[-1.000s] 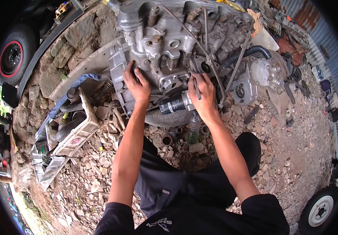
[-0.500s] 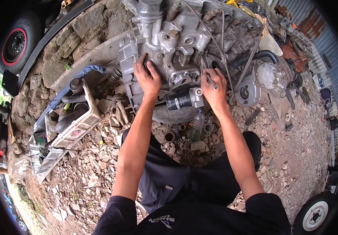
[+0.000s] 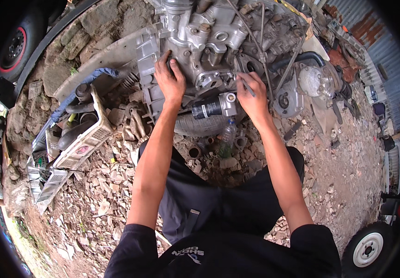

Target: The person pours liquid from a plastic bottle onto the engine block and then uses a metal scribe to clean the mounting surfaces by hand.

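A large grey metal engine point(image 3: 209, 48) fills the top middle, its castings dusty and oil-stained. My left hand point(image 3: 170, 82) rests on its left side with thumb and fingers apart, holding nothing. To the right, my right hand point(image 3: 252, 95) is closed on a thin grey metal tool point(image 3: 247, 87), whose exact kind I cannot make out. The tool's other end is hidden by my fingers, which are beside an oval port flange point(image 3: 208, 80) on the engine. Below the flange, a black oil filter point(image 3: 206, 108) sits sideways on a silver housing point(image 3: 228, 103).
A tyre point(image 3: 200, 125) lies under the engine. Nearby stand a plastic bottle point(image 3: 228, 134) and small pipe-like parts. A broken crate point(image 3: 77, 148) of hoses is at left, a round metal cover point(image 3: 285, 102) at right. Stone rubble point(image 3: 102, 185) covers the ground around my knees.
The whole view has shifted slightly, so the engine and both hands appear a little higher and further left. Against the engine, my hands stay in about the same places.
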Demonstrator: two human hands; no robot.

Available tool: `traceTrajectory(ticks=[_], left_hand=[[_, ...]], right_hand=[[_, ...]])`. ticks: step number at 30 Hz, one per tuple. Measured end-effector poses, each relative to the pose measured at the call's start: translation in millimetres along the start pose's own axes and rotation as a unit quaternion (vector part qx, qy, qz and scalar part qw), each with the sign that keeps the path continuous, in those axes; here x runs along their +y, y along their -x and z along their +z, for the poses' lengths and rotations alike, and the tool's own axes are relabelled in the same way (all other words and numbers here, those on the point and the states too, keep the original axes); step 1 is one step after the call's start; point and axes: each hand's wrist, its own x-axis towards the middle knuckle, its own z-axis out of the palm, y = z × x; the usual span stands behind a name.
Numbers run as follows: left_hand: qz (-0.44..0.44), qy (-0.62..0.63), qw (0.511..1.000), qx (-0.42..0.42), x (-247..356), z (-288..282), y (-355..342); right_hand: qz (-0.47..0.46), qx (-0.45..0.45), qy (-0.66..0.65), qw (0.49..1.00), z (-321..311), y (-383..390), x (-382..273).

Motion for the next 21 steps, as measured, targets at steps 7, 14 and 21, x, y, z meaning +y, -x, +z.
traceTrajectory(ticks=[7,14,21], left_hand=[[-0.006,0.003,1.0,0.0,2,3,1],[-0.009,0.002,1.0,-0.003,1,0,3],[0.011,-0.002,1.0,0.003,-5,4,4]], right_hand=[[0.067,-0.008,0.013,0.998,-1,4,-10],[0.175,-0.112,-0.024,0.978,3,42,-48],[0.149,-0.133,-0.092,0.976,6,61,-45]])
